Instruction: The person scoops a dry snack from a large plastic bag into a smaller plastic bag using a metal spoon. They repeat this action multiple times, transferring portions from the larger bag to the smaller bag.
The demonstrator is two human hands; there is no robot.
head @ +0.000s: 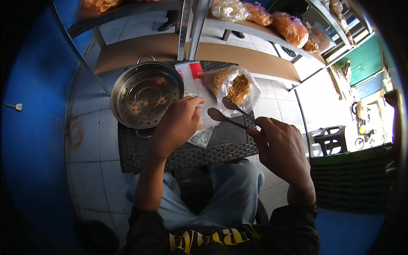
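My right hand (279, 145) grips a pair of tongs (234, 111), whose two tips are apart at the mouth of a clear plastic bag (253, 100). Inside that bag lie thin golden-brown fried shreds (239, 87). Fingers of my left hand (178, 122) are bent near a small clear plastic bag (208, 110); whether they pinch it cannot be told. A round steel pan with a perforated insert (143, 95) stands left of the bags. Behind my left hand lies a white and red printed packet (191, 75), and a smaller clear bag (202, 138) lies below it.
Everything stands on a dark woven-rattan table (137, 156) in front of my knees. Beyond it rises a metal shelf (236, 57) holding several filled plastic bags (290, 28). A dark plastic stool (331, 140) stands at the right, and a blue wall (35, 127) at the left.
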